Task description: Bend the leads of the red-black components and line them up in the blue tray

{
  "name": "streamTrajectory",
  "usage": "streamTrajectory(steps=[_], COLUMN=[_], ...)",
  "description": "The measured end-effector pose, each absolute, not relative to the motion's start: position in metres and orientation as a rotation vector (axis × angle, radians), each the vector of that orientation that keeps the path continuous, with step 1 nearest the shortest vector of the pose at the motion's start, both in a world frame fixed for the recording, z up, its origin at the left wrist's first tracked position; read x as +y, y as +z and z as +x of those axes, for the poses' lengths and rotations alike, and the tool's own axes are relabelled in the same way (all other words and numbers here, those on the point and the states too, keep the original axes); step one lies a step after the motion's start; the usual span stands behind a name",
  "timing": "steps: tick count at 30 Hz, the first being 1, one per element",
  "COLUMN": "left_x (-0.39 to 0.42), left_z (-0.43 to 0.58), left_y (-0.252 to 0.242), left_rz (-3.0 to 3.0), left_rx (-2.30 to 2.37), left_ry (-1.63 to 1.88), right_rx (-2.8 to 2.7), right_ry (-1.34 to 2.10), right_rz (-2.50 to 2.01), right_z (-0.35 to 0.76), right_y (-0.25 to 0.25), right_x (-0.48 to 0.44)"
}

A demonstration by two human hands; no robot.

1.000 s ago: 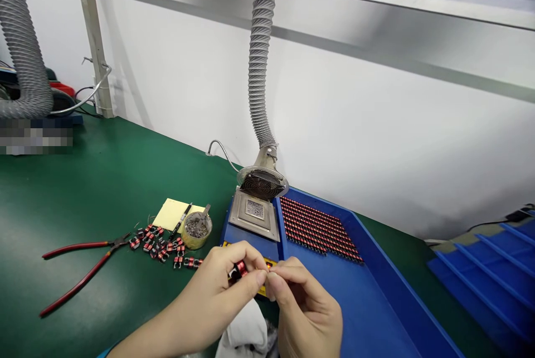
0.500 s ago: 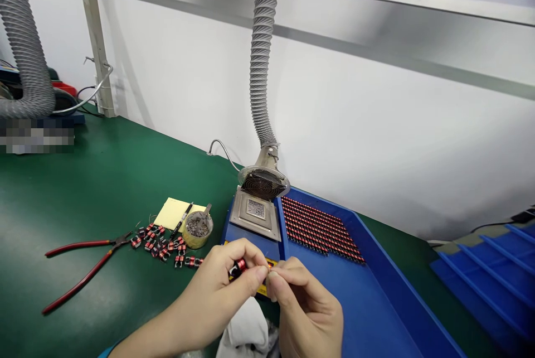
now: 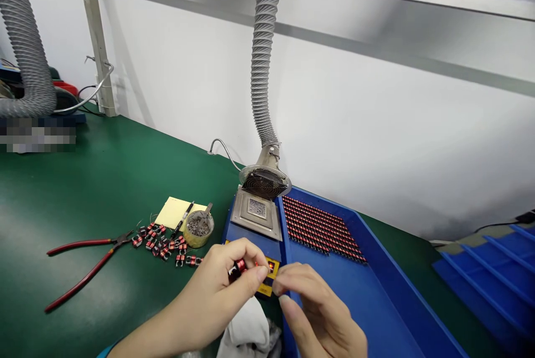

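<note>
My left hand [image 3: 221,291] is closed, thumb against the bent index finger, around a small red-and-black wire-wound coil [image 3: 237,269]. Its fingers hide most of the coil. Just to the right, my right hand [image 3: 324,310] has its thumb and fingers apart, and I see nothing between them. Behind both hands stands a blue solder pot [image 3: 267,218] with a yellow front panel [image 3: 271,277] and a square of silvery metal in its top plate. Loose red-and-black coils [image 3: 161,243] lie in a pile left of the hands.
Red-handled pliers [image 3: 94,274] lie open on the green table. A tub of grey bits [image 3: 198,228] stands by a yellow note pad [image 3: 170,213] and pen [image 3: 184,218]. Rows of coils [image 3: 320,227] fill the back of a blue tray [image 3: 401,291]. An extraction hose [image 3: 263,68] hangs above the pot.
My right hand has come away from the left fingertips, moving right and down, and its fingers have opened. The left hand stays in place with the coil.
</note>
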State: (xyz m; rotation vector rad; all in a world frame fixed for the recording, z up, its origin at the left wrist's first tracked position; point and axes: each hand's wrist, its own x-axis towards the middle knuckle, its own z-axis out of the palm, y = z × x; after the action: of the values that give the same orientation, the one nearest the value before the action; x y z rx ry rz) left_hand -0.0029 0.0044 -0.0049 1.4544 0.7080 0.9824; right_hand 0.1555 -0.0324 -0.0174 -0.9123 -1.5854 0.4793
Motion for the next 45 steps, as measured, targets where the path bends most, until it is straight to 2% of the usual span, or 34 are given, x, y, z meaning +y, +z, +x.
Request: streamTrajectory(steps=[6,12,15,19,23,29,34,36,38,40,41,45], left_x=[0.004,0.005,0.004,0.004,0.005,0.005,0.005,0.006,0.007,0.007,0.006,0.003], left_z=[-0.004,-0.004,-0.003,-0.002,-0.001,-0.003,-0.003,-0.001,0.000,0.001,0.000,-0.004], left_y=[-0.006,-0.004,-0.003,-0.006,-0.012,-0.014,-0.015,-0.017,-0.018,-0.017,-0.017,-0.010], left_rz=[1.412,1.558,1.732,1.935,2.047,1.913,2.022,2.214,2.419,2.504,2.476,2.112], left_rx=[0.666,0.692,0.761,0.775,0.720,0.735,0.713,0.687,0.676,0.690,0.708,0.742], left_ry=[0.922,0.895,0.901,0.934,1.065,1.156,1.234,1.341,1.448,1.523,1.537,1.405], right_rx=[-1.736,-1.752,-1.680,-1.434,-1.267,-1.476,-1.693,-1.631,-1.502,-1.352,-1.311,-1.463], right_ry=[0.218,0.114,0.214,0.529,0.835,0.355,0.183,0.313,0.649,0.921,0.941,0.438], right_rz=[-0.943,-0.953,-1.037,-1.208,-1.055,-0.935,-0.917,-1.046,-1.120,-1.046,-0.989,-0.885], right_z=[0.160,0.158,0.152,0.146,0.148,0.151,0.150,0.149,0.148,0.149,0.149,0.152], right_y=[-0.019,-0.017,-0.018,-0.021,-0.023,-0.024,-0.026,-0.026,-0.026,-0.025,-0.025,-0.024], right_x=[-0.030,-0.030,-0.032,-0.032,-0.030,-0.028,-0.028,-0.030,-0.031,-0.031,-0.031,-0.028])
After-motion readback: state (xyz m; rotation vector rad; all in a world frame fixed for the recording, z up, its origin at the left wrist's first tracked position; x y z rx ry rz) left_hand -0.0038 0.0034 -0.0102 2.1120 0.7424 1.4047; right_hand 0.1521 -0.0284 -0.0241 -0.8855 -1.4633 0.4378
